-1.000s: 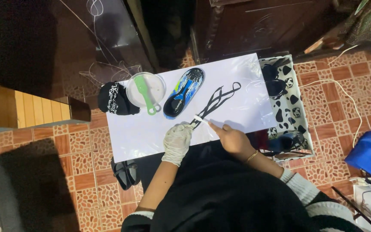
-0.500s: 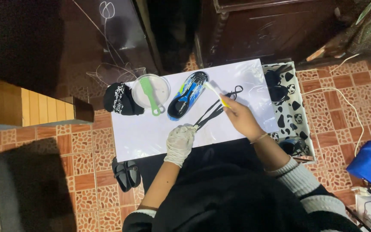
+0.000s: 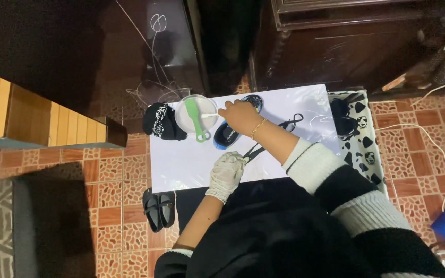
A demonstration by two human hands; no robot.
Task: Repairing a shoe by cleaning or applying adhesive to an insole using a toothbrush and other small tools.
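The right hand [image 3: 240, 116] is closed on a small white brush, its tip over the white bowl [image 3: 195, 114] at 11 o'clock on the counter [image 3: 181, 162]. The gloved left hand [image 3: 226, 172] pins black laces [image 3: 269, 141] at 6 o'clock. This looks like loading the brush; next, steady strokes on the shoe [image 3: 227, 135].

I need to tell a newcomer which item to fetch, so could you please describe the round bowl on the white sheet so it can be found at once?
Start at the white sheet spread on the tiled floor. Near its far left corner sits the bowl, between a black cloth and a blue and black shoe, with the right hand reaching to it. It is the only round, pale thing, with a green brush across it.
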